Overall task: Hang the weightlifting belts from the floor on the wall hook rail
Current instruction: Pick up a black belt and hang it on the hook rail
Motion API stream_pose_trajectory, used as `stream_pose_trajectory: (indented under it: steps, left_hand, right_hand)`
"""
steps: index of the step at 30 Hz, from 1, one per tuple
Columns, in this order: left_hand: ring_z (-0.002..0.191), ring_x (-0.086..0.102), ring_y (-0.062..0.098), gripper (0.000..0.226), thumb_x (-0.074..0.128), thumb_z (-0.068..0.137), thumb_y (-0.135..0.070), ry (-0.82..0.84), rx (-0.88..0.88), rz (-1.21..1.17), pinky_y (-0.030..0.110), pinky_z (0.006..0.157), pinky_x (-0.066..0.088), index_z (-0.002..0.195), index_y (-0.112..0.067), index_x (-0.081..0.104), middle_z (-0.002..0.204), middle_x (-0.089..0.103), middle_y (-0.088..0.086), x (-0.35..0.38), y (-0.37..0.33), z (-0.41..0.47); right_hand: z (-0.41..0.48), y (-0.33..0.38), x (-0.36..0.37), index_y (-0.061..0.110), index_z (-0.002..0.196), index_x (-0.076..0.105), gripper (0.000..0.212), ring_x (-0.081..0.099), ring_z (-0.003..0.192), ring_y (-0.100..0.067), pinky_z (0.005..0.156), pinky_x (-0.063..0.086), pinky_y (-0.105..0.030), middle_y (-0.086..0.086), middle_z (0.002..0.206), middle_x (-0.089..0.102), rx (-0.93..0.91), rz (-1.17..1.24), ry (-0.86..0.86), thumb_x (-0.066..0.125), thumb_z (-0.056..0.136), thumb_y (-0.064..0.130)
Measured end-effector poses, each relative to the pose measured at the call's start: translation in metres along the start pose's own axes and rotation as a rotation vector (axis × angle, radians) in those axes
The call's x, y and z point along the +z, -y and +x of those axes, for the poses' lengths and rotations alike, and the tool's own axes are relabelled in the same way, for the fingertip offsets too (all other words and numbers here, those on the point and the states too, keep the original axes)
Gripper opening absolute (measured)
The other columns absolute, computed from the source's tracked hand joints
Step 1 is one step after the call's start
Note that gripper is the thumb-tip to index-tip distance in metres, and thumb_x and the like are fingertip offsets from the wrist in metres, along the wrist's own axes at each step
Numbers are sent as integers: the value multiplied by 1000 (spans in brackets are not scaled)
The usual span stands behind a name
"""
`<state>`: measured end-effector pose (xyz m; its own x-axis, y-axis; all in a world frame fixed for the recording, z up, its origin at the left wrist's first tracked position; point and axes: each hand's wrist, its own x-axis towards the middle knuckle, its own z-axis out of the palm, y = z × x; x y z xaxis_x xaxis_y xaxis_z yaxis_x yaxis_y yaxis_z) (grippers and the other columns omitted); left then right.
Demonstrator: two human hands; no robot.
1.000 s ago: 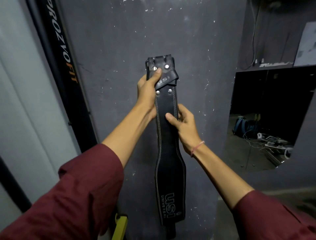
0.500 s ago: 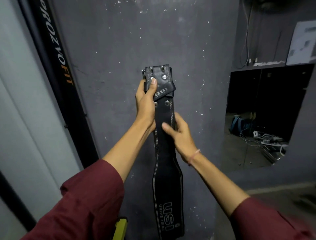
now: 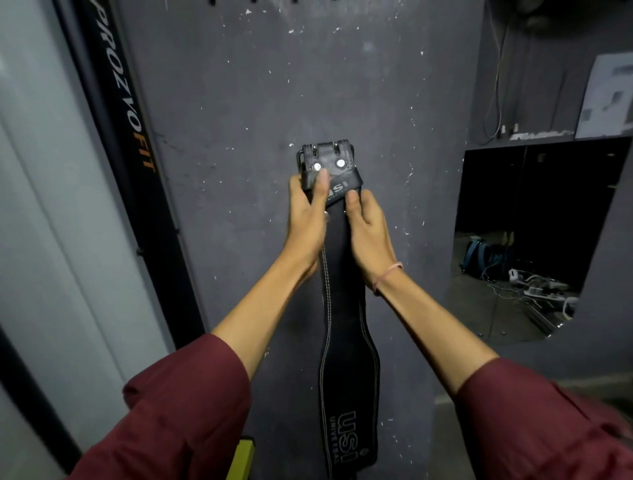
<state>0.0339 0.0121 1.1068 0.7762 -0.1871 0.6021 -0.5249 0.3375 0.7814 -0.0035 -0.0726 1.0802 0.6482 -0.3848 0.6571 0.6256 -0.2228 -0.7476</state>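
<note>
A black leather weightlifting belt (image 3: 346,359) with white stitching and a "USI" logo hangs straight down in front of the dark grey wall (image 3: 239,120). Its buckle end (image 3: 327,159) points up, with two silver rivets showing. My left hand (image 3: 306,219) grips the belt's left edge just under the buckle, thumb pressed on the loop. My right hand (image 3: 368,233) holds the right edge at the same height. A few dark hook tips (image 3: 253,2) of the rail peek in at the very top edge, well above the buckle.
A black upright (image 3: 126,137) lettered "PROZVOFIT" leans along the wall on the left. To the right, a dark opening (image 3: 534,222) reveals a blue bag (image 3: 479,253) and cables on the floor. A yellow object (image 3: 241,459) sits low by my left sleeve.
My right hand has slid up the belt from its middle to just below the buckle, beside my left hand. The view has tilted up, bringing hook tips into sight.
</note>
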Motion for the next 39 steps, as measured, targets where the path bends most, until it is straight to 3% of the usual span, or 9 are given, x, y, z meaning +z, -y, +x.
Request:
stream_pose_trajectory:
  steps: [3, 9, 15, 18, 20, 23, 27, 33, 39]
  left_hand:
    - [117, 59, 4, 39, 52, 101, -33, 15, 37, 140, 18, 101, 44, 135, -15, 42, 127, 62, -4, -5, 16, -21]
    - [99, 62, -8, 16, 51, 101, -31, 121, -128, 264, 19, 91, 45, 113, -27, 62, 103, 70, -12, -23, 92, -114]
    - [138, 26, -1, 61, 30, 104, -46, 17, -279, 183, 11, 110, 17, 154, -11, 27, 156, 32, -5, -3, 52, -91]
    - [137, 49, 19, 88, 35, 86, -79, -28, -289, -76, 37, 117, 35, 143, -13, 50, 145, 54, 9, 2, 20, -37]
    - [105, 71, 22, 71, 39, 92, -70, -96, -287, -129, 37, 94, 56, 118, -11, 67, 111, 74, 9, 2, -4, -12]
    - [65, 70, 16, 39, 45, 103, -39, -71, -252, -191, 29, 67, 57, 95, -8, 68, 77, 74, 6, -2, -19, 18]
    - [73, 67, 24, 33, 42, 105, -24, -75, -170, -162, 34, 74, 55, 107, 1, 64, 87, 70, 16, -5, -16, 21]
    - [79, 63, 21, 28, 42, 98, -45, -197, 5, -27, 47, 82, 54, 89, -21, 55, 87, 68, 7, -5, 2, 14]
    - [68, 54, 4, 13, 38, 106, -28, -292, 125, 110, 32, 73, 46, 105, -17, 44, 77, 54, -12, -18, 3, 18]
  right_hand:
    - [4, -4, 9, -5, 90, 53, 37, 50, 79, -15, 72, 48, -48, -22, 83, 60, -46, 1, -86, 49, 99, 31]
    - [17, 14, 4, 8, 80, 49, 25, 38, 71, -11, 64, 36, -34, 5, 69, 46, -41, -2, -290, 50, 99, 25]
    - [4, 8, -1, 0, 85, 51, 26, 42, 74, -10, 66, 39, -32, -3, 78, 51, -58, -7, -213, 50, 100, 21]
    - [-11, -4, -1, -5, 90, 52, 27, 49, 79, -11, 71, 46, -35, -6, 83, 58, -50, -4, -174, 50, 100, 20]
    - [-20, -11, 0, -6, 94, 53, 27, 52, 84, -13, 77, 48, -38, -9, 89, 60, -38, 14, -128, 50, 99, 20]
    - [-27, -18, 0, -7, 99, 51, 33, 53, 90, -15, 82, 48, -38, -10, 94, 61, -10, 75, -59, 51, 96, 26]
    - [-28, -17, -2, -3, 110, 51, 28, 55, 95, -5, 87, 47, -26, 0, 100, 63, 11, 29, 12, 45, 103, 23]
    - [4, 11, 16, 7, 125, 46, 26, 57, 87, 15, 84, 45, -11, 11, 104, 59, -80, -77, -103, 36, 106, 22]
    - [-11, -5, 30, 3, 96, 52, 30, 52, 79, -6, 81, 50, -47, 5, 83, 57, -141, -180, -119, 36, 106, 26]
